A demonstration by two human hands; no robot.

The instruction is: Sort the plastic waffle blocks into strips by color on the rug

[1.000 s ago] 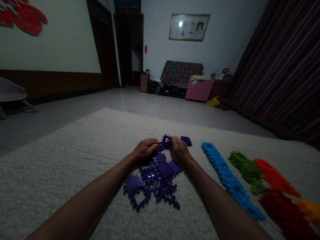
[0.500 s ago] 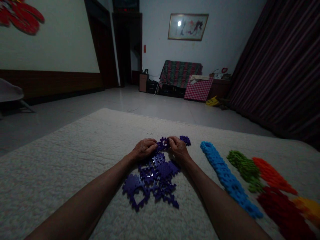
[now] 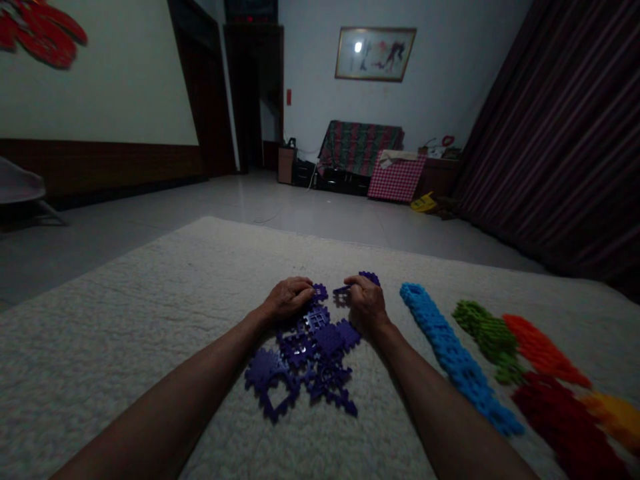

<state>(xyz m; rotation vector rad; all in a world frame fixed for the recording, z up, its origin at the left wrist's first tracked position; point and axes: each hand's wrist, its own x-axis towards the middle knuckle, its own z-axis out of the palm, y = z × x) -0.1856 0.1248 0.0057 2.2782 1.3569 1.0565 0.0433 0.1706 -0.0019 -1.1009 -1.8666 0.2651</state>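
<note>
My right hand (image 3: 367, 301) pinches a thin purple toothed building tile (image 3: 342, 289), seen nearly edge-on and held just above the mat. Behind that hand, another group of purple tiles (image 3: 370, 277) lies partly hidden. At the far end of the loose purple pile (image 3: 327, 340), my left hand (image 3: 290, 297) is closed, its thumb and fingertips on a small purple toothed tile (image 3: 319, 291). The pile spreads toward me between my forearms, with square lattice tiles and a tile with a large cut-out (image 3: 278, 395).
To the right lie a long blue row of tiles (image 3: 457, 357), a green stack (image 3: 487, 333), an orange stack (image 3: 545, 350), a dark red heap (image 3: 565, 420) and yellow pieces (image 3: 613, 413). All rest on a cream quilted mat (image 3: 150, 320), whose far edge meets the tiled floor.
My right hand has moved to the right, away from my left hand, carrying a purple tile. My left hand stays nearly in place.
</note>
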